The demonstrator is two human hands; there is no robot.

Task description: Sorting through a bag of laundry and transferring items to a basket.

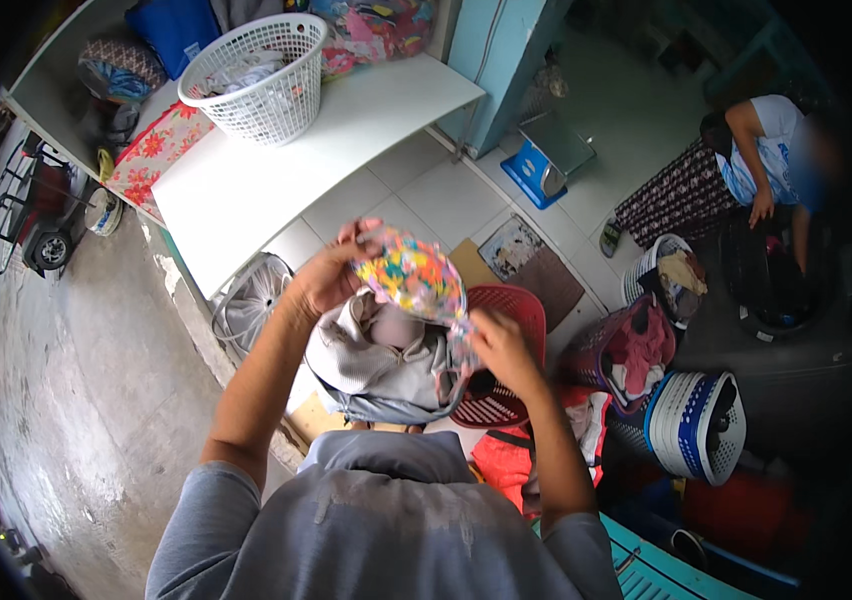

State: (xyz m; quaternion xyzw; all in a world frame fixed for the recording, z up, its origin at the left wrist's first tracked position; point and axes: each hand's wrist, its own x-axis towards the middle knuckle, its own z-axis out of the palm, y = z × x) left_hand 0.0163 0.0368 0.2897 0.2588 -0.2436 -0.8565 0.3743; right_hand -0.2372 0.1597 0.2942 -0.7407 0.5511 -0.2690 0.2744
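Note:
A small multicoloured patterned garment, slightly blurred, is stretched between my two hands. My left hand grips its upper left edge, with the fingers closed around the fabric. Its lower right end is pinched by my right hand. Beneath both hands lies a pile of light clothes in a grey fabric bag or hamper, with a white ribbed garment on the left side of the pile. Beside that pile, partly behind my right hand, stands a red plastic basket with something dark inside.
A white table bears a white plastic basket of clothes. Purple and white laundry baskets stand at right, near stacked white and blue baskets. Another person bends over a dark tub. A blue scale sits on the floor.

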